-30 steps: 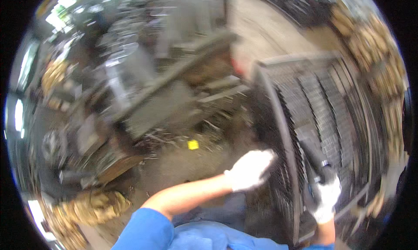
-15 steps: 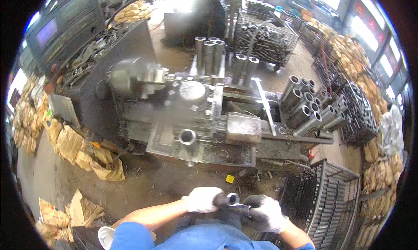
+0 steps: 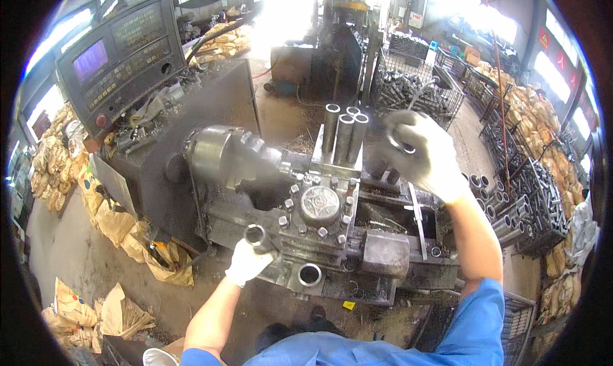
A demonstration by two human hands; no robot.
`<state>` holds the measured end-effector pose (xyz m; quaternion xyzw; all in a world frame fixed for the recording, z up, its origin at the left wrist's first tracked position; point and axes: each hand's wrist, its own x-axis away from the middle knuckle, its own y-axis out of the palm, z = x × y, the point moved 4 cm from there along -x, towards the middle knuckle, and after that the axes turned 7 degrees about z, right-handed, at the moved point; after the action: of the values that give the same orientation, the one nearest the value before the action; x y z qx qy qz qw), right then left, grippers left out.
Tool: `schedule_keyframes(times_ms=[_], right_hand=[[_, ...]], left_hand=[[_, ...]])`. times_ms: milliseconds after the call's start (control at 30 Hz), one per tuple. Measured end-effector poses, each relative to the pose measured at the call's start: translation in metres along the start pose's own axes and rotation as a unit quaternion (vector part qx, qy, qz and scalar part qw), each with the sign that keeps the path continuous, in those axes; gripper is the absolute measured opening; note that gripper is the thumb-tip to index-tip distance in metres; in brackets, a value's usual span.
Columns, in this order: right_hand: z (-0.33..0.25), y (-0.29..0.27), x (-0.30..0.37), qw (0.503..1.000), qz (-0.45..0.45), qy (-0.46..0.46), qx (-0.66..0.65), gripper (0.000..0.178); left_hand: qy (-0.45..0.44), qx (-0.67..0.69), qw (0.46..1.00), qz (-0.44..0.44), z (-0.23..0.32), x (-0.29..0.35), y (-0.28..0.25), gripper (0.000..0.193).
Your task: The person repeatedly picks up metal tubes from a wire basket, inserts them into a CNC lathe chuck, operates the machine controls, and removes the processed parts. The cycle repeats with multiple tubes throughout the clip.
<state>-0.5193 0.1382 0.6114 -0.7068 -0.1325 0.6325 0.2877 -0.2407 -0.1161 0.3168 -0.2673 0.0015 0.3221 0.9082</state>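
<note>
My left hand (image 3: 248, 264), in a white glove with dark fingers, closes around a short metal tube (image 3: 264, 242) at the front of a lathe. Beside it, another metal tube (image 3: 310, 275) stands upright on the lathe's near ledge. Stretched far forward, my right hand (image 3: 418, 146) wears a similar glove and wraps round a metal tube whose open end (image 3: 408, 148) shows between the fingers. Blur and the glove hide most of that tube. Several upright tubes (image 3: 345, 133) stand left of this hand on the machine.
The lathe's chuck (image 3: 220, 152) and bolted tool post (image 3: 319, 203) lie between my arms. A control panel (image 3: 121, 56) rises at the left. More tubes (image 3: 504, 222) stand at the right, near a wire cage of parts (image 3: 533, 200). Sacks (image 3: 124, 229) line the left side.
Both hands were close together before my body with metal tubes. My left hand has moved forward and left with a tube; my right has reached far forward to the tubes behind the tool post.
</note>
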Motion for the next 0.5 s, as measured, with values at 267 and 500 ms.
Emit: schedule_keyframes(times_ms=[267,500], right_hand=[[0.091,0.227,-0.024,0.979,-0.124,0.085,0.139,0.029],[0.129,0.289,-0.006,0.925,-0.208,0.175,0.265,0.037]], left_hand=[[0.034,-0.083,0.995,-0.038,-0.027,-0.008,0.029,0.052],[0.011,0.005,0.992,-0.126,-0.023,-0.013,0.021,0.085]])
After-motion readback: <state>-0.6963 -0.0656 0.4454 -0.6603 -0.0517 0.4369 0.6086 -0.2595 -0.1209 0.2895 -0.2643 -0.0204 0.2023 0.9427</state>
